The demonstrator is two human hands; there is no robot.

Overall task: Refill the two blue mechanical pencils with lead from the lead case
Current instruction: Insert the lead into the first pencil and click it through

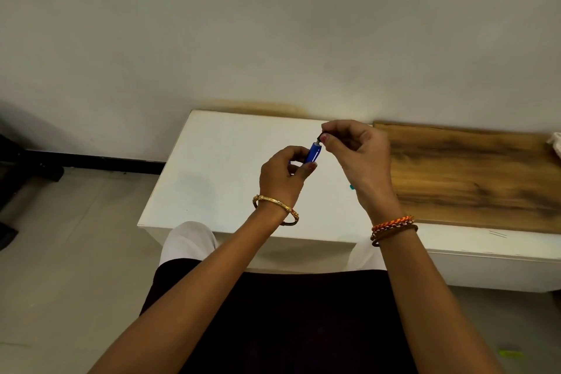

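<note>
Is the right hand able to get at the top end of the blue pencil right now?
Probably yes. The left hand grips the blue pencil low on its barrel, leaving the top end exposed, and the right hand already pinches there. Nothing visible blocks it.

Both hands are raised above the table (218, 161), which stands against the wall. The left hand (283, 173) grips the pencil (313, 153); the right hand (356, 152), to its right, pinches the pencil's upper end (cap detail indistinct). A board (473, 173) lies on the table's right portion.
</note>
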